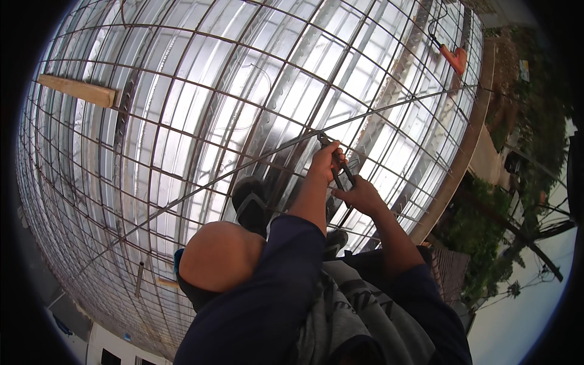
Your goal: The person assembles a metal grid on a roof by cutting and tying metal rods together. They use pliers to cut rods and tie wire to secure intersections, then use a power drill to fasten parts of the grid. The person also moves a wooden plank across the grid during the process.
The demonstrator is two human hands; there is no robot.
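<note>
From head height, 1 fisheye camera looked steeply down over the near torso point(365, 304) toward wire mesh point(263, 108) beyond.

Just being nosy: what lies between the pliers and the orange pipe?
Between the pliers and pipe, the head view shows a metal grid and a slanting bar over shiny sheeting.

A tan oblong wooden plank point(79, 91), left, and orange forked object point(454, 59), right, flank black long-handled metal pliers point(347, 173) over brown square-gridded steel mesh point(174, 77)
</note>
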